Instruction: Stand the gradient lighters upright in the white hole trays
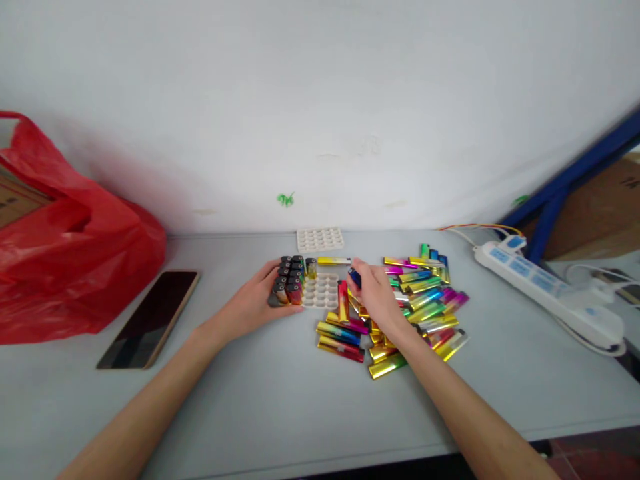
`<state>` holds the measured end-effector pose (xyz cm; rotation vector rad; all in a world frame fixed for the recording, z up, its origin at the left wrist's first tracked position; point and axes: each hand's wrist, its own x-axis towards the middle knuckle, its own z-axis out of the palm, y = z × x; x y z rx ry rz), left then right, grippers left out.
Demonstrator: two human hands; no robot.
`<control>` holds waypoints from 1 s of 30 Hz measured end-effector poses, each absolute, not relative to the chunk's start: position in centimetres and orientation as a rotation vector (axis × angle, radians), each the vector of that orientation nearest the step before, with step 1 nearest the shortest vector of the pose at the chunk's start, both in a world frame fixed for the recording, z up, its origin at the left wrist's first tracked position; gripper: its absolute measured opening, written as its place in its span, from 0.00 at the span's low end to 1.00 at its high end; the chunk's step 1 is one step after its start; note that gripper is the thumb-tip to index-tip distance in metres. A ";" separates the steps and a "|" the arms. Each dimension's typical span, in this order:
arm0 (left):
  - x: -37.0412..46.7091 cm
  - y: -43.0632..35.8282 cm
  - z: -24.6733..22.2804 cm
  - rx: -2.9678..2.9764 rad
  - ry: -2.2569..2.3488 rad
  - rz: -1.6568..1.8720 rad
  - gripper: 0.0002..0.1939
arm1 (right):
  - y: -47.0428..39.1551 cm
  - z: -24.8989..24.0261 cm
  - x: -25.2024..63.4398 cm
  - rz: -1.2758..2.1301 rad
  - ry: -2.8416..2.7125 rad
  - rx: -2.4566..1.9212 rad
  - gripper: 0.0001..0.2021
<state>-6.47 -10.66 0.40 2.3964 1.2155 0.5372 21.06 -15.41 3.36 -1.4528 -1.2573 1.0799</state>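
My left hand (253, 297) is curled around the left end of a white holed tray (327, 291), its thumb in front and its fingers behind. Several lighters with black tops (295, 280) stand upright in that end, and the hand grips this group. My right hand (373, 290) is closed on a dark blue lighter (355, 277), just right of the tray. A yellow lighter (334, 261) lies behind the tray, close to the right fingertips. Beneath and around the right hand lies a loose pile of shiny multicoloured lighters (423, 300).
Against the wall lies a second white tray (320, 239). A phone (150, 320) and a red plastic bag (85, 247) are on the left. To the right are a white power strip (550, 293) with cables, a blue metal frame (575, 170) and a cardboard box (600, 210).
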 end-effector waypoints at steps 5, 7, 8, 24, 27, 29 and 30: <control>-6.5 -10.6 0.4 2.395 1.208 0.552 0.39 | -15.4 3.3 20.9 1.087 -1.277 -1.436 0.34; -6.4 -10.6 0.4 2.385 1.212 0.564 0.38 | -15.4 3.2 20.9 1.048 -1.310 -1.450 0.34; -6.4 -10.6 0.4 2.381 1.214 0.571 0.38 | -15.4 3.2 21.0 1.019 -1.331 -1.466 0.33; -6.1 -10.8 0.7 2.330 1.179 0.545 0.34 | -15.9 3.6 21.3 0.885 -1.605 -1.237 0.24; -6.0 -10.8 0.8 2.328 1.178 0.552 0.33 | -16.0 3.9 21.2 0.836 -1.652 -1.209 0.17; -6.0 -10.8 0.8 2.339 1.178 0.558 0.33 | -16.0 4.1 21.0 0.739 -1.675 -1.216 0.15; -6.0 -10.8 0.7 2.343 1.180 0.559 0.33 | -16.0 4.2 20.8 0.686 -1.681 -1.227 0.15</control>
